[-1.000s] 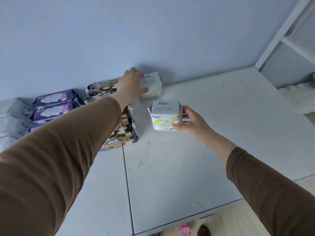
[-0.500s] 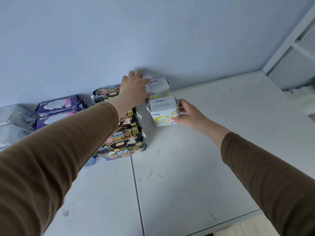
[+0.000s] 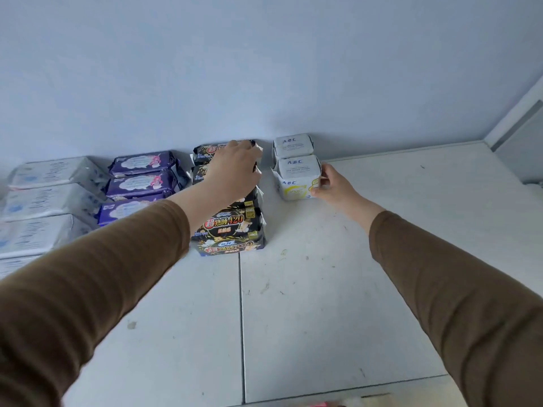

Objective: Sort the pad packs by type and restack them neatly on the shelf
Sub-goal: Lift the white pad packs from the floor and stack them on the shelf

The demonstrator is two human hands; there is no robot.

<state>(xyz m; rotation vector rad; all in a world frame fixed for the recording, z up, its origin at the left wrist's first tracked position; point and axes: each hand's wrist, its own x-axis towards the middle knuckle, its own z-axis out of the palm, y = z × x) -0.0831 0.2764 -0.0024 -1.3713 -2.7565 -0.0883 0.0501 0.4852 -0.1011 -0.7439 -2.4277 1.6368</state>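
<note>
I am in the step of lining up the small white packs. My right hand (image 3: 332, 188) holds the front white pack (image 3: 298, 177) by its right side, with my fingers curled on the edge and my thumb on the near face. The pack sits on the shelf (image 3: 323, 304). It touches the back white pack (image 3: 292, 146), which is up against the wall (image 3: 264, 69). So these two make a short row going from the wall toward me.

My left hand (image 3: 235, 168) lies flat on top of the black packs (image 3: 230, 227), just left of the white ones. The fingers are spread a little and bent over the far pack. I think it is only pressing down, but the hand hides what is under it, so I cannot tell if it grips anything.

To the left of the black packs are the purple packs (image 3: 142, 177), and past those the pale white-blue packs (image 3: 50, 198). Each kind has its own row.

Next I would let go of the front white pack if it is straight. A small push toward the wall may close any gap. After that I need more packs to sort, and I see none loose on the shelf here.
</note>
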